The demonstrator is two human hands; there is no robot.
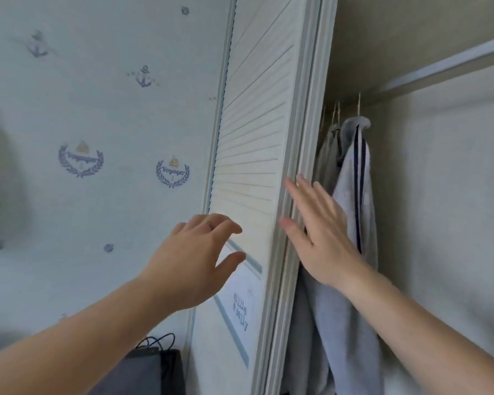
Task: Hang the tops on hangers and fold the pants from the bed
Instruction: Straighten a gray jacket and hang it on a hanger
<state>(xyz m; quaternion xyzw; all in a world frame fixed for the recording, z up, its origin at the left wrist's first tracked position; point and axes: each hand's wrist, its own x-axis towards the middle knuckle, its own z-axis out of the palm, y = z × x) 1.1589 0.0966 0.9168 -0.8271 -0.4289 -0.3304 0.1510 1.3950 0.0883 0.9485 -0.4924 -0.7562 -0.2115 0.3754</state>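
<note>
Key relation: the door (251,138) edge lies directly left of the right hand (322,238). The edge's long axis runs vertically, leaning slightly in this view. The right hand is the nearer hand. Its fingers are straight and slightly spread, laid flat along the edge. The thumb sits toward the door's front. Firm contact cannot be confirmed.

The left hand (194,260) hovers in front of the louvred door face. Its fingers are loosely curled and apart, and it holds nothing. A ring (207,222) shows on one finger.

Task items: a grey top (351,178) with dark stripes hangs just behind the right hand, inside the wardrobe (454,195). It hangs with other garments on hangers (360,105) at the left end of the rail (439,67), close to the door edge. Neither hand holds a garment. The bed and the pants are out of view.

Judgement: the coming move is likely a sideways push on the door, led by the right hand. The direction cannot be told.

Room: a wall (97,109) papered with anchor motifs stands left of the door. A dark bag (154,366) sits below it.
</note>
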